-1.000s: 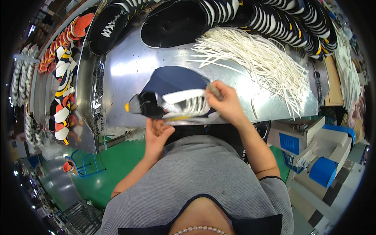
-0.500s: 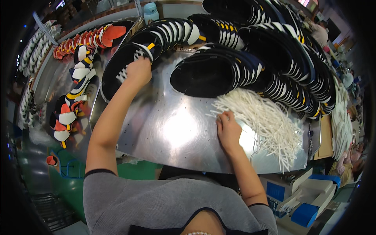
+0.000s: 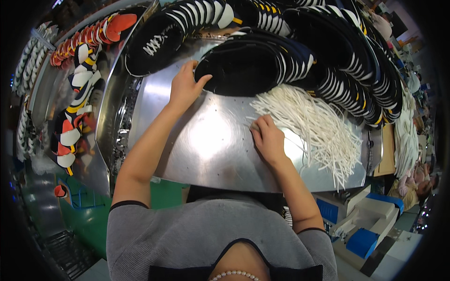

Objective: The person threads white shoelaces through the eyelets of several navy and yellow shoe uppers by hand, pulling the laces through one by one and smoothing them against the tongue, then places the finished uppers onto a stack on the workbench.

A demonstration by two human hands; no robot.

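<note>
My left hand (image 3: 186, 89) is at the left end of a nested stack of black shoe uppers (image 3: 241, 70), its thumb spread from the fingers and reaching over the top upper's edge. I cannot tell whether it touches. At the near left edge of a pile of white shoelaces (image 3: 309, 126) is my right hand (image 3: 268, 136). Its fingers are bent towards the thumb beside the lace ends, and what is between them is too small to make out. Farther left lies a black upper (image 3: 152, 49) with white lacing across its opening, at the front of another stack.
A shiny metal tabletop (image 3: 201, 159) lies under the hands. More stacked dark uppers (image 3: 349, 91) fill the back and right. On the left side rack are red uppers (image 3: 93, 42) and multicoloured pieces (image 3: 75, 112). A person (image 3: 415, 185) is at the far right.
My left hand has left the laced upper and moved right to the middle stack, its fingers now spread. My right hand stays by the laces. The view has shifted slightly.
</note>
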